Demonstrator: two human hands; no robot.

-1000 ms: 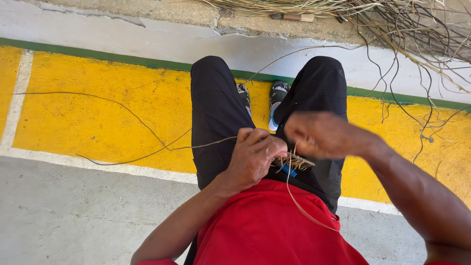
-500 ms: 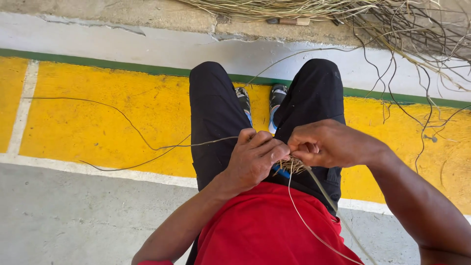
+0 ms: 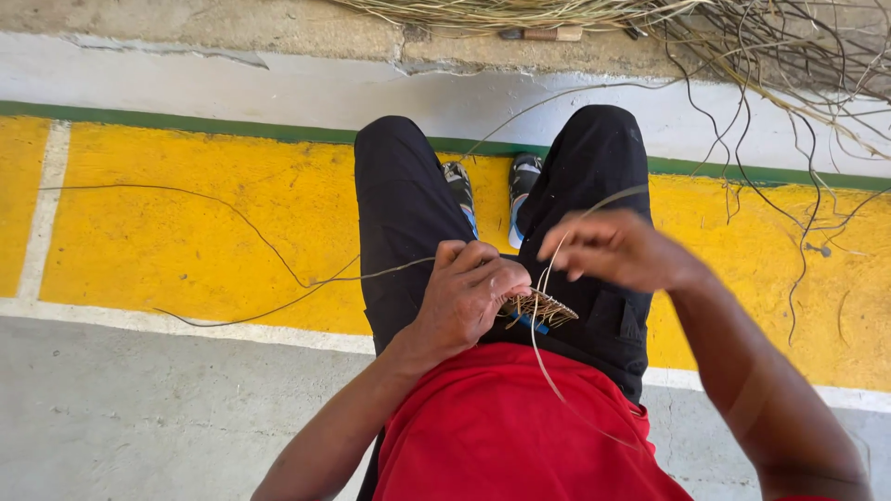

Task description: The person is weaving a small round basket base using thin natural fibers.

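Here the small flat woven disc of tan plant fibre (image 3: 540, 307) sits over the lap, above the black trousers (image 3: 401, 223), pinched at its near edge by the curled fingers of the left hand (image 3: 469, 292). The right hand (image 3: 617, 249) is raised just beside it, its fingers drawn together on a long thin pale fibre strand (image 3: 541, 348) that loops down across the red shirt (image 3: 501, 427). Judged by its look, the disc is very light and stiff only where already woven; its loose spokes would bend or snap, so hold belongs on the woven centre or rim. The strand appears springy and smooth, best gripped near the working point. More fibres trail over the yellow painted floor (image 3: 186, 250), and a dry bundle of stalks (image 3: 520, 11) lies along the concrete ledge. No container is in view.
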